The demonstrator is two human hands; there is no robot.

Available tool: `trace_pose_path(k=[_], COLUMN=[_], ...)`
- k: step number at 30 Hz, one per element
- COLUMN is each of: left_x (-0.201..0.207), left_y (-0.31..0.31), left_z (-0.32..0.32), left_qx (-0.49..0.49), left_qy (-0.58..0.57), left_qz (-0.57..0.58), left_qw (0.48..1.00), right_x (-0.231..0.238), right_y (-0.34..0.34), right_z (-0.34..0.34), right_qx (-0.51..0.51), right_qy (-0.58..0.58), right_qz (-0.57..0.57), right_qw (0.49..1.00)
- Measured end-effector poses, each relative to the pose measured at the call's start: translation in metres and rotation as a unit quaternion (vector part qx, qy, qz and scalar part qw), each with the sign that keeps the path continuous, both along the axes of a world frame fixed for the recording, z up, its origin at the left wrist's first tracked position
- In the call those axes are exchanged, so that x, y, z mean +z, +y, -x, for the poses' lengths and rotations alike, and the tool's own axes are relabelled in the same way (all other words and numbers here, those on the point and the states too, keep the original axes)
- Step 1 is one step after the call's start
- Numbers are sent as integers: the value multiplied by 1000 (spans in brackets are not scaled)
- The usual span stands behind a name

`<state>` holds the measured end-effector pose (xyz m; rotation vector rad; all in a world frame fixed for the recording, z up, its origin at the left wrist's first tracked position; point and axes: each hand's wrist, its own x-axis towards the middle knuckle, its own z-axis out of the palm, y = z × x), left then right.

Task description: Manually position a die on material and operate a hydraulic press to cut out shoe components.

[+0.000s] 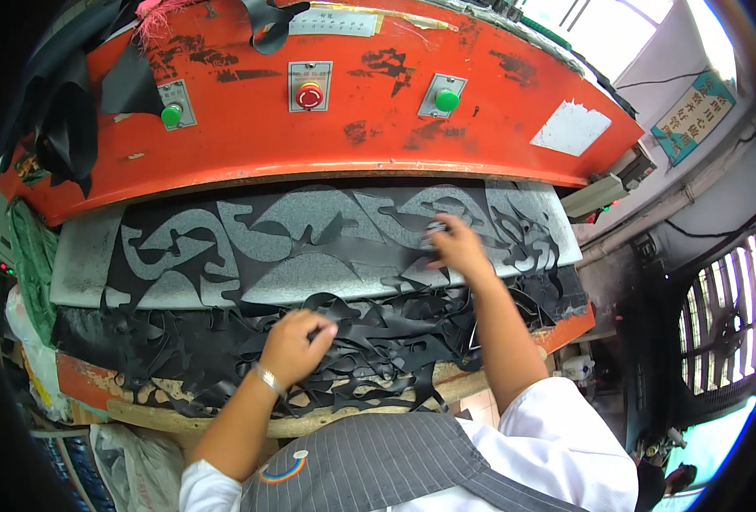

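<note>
A wide black sheet (348, 252) with large curved cut-outs lies on a pale grey cutting board (83, 266). Over the sheet's right part reaches my right hand (461, 249), its fingers bent around a small silvery and dark thing (435, 229) too small to name. Nearer to me, my left hand (297, 348) is curled above a heap of black offcut strips (386, 328). Its fingertips are turned away, so anything inside them is hidden. A metal band (269, 381) circles my left wrist.
Behind the board rises an orange machine beam (241, 128) with a red button (309, 96) and two green buttons (447, 100). Black scraps (75, 128) hang over its left end. A wooden bar (309, 422) edges the near side. Plastic bags (139, 469) are at lower left.
</note>
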<state>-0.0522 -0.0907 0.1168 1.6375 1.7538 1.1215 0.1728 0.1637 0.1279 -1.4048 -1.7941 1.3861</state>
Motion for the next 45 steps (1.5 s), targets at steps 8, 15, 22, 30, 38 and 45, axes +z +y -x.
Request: trace_pose_path(k=[8, 15, 22, 30, 38, 45], left_x=[-46, -61, -57, -56, -45, 77], left_y=[126, 149, 149, 153, 135, 52], left_z=[-11, -21, -25, -28, -10, 110], left_qx=[11, 54, 65, 88, 70, 437], left_qy=[122, 156, 195, 204, -103, 163], left_qz=[-28, -41, -33, -25, -2, -399], left_qw=[992, 985, 978, 975, 992, 789], right_x=[1, -53, -59, -66, -44, 76], right_y=[-27, 4, 15, 23, 4, -5], right_z=[76, -2, 1, -9, -12, -8], right_qx=[36, 193, 149, 204, 168, -42], right_qy=[-328, -100, -71, -42, -45, 280], right_qz=[-144, -218, -224, -348, -394, -387], right_qw=[933, 951, 961, 914, 903, 878])
